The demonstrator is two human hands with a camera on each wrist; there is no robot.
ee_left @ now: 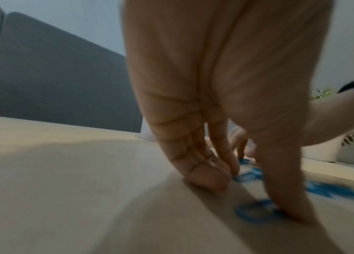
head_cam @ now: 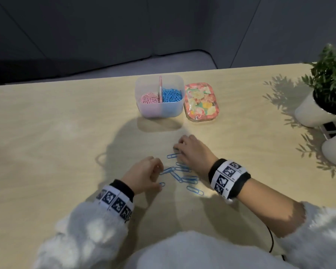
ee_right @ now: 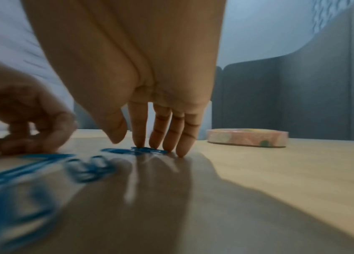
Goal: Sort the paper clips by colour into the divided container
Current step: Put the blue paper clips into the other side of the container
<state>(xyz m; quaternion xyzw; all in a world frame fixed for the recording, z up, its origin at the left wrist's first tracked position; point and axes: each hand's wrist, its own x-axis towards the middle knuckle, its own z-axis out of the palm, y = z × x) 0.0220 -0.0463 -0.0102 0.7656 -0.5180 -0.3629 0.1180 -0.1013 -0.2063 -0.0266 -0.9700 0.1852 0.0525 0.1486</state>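
Both hands work a loose scatter of blue paper clips (head_cam: 182, 175) on a wooden table (head_cam: 56, 133). The right hand (head_cam: 192, 150) presses straight fingertips (ee_right: 180, 147) onto one clip; nothing is gripped. The left hand (head_cam: 144, 173) has its thumb on another clip, fingers loosely bent. The divided container (head_cam: 159, 111) stands well beyond, pink clips left, blue right. Flat clips may slide away under pressing fingers, or lift tangled together. Both wrist views are blurred, so whether the left fingers pinch a clip is unclear.

Lid (head_cam: 201, 101) right of container (head_cam: 159, 111); clips (head_cam: 182, 174) nearer.
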